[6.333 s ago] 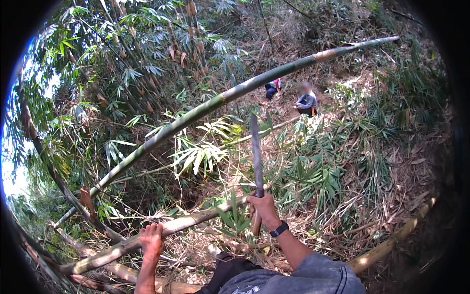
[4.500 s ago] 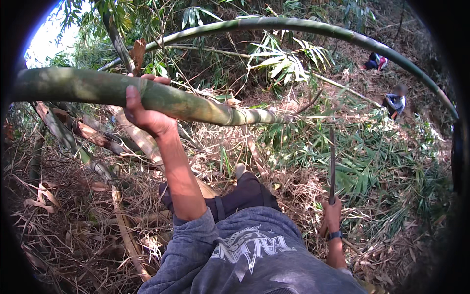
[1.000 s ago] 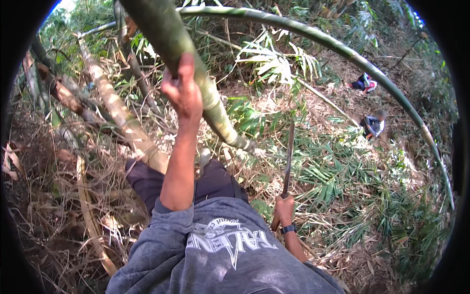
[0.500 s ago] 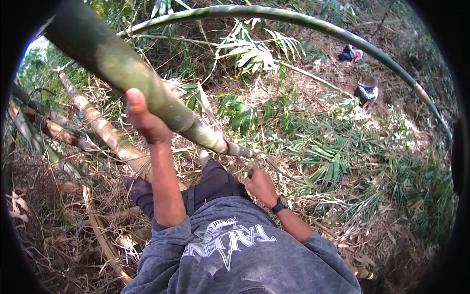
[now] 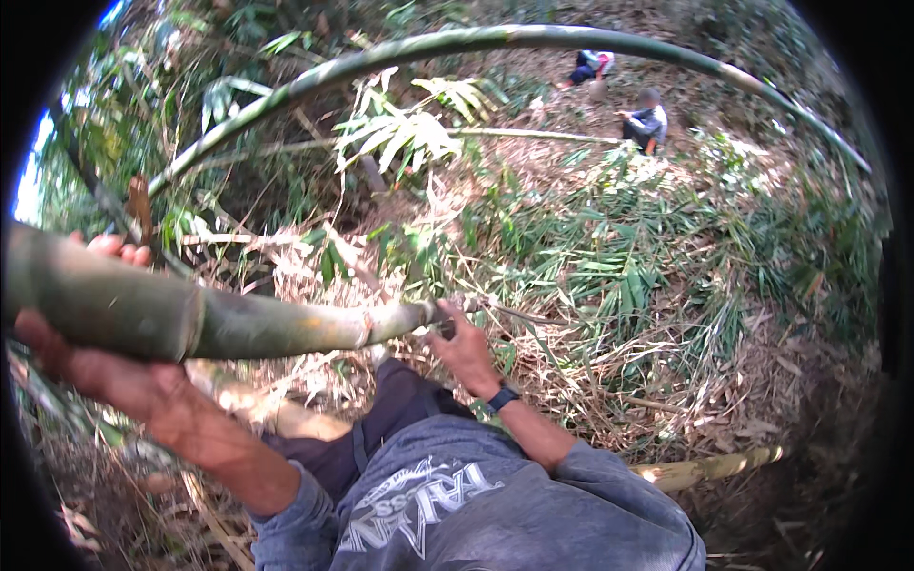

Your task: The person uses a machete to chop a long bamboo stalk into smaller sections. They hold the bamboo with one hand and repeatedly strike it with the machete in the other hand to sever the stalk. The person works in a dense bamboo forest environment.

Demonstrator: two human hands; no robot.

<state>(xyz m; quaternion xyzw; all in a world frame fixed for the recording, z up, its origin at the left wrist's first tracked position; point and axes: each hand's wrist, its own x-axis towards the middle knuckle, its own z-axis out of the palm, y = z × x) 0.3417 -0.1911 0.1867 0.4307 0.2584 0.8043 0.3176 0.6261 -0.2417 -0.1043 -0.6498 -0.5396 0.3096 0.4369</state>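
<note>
A thick green bamboo pole lies almost level across my front, tapering from the left rim to a narrow jointed end near the middle. My left hand cups the thick part from below, its fingertips showing over the far side. At the thin end, my right hand has thumb and fingers around the pole, with a dark watch on that wrist. The pole's left end runs out of the picture.
A green bamboo stem arches overhead. Pale bamboo lies by my legs, and a yellowish piece sits at the right. Cut leafy branches cover the slope. Farther up are a person and another person.
The pole has swung from a steep slant down to nearly level, my left hand moving down and left with it. My right hand has come up onto the thin end.
</note>
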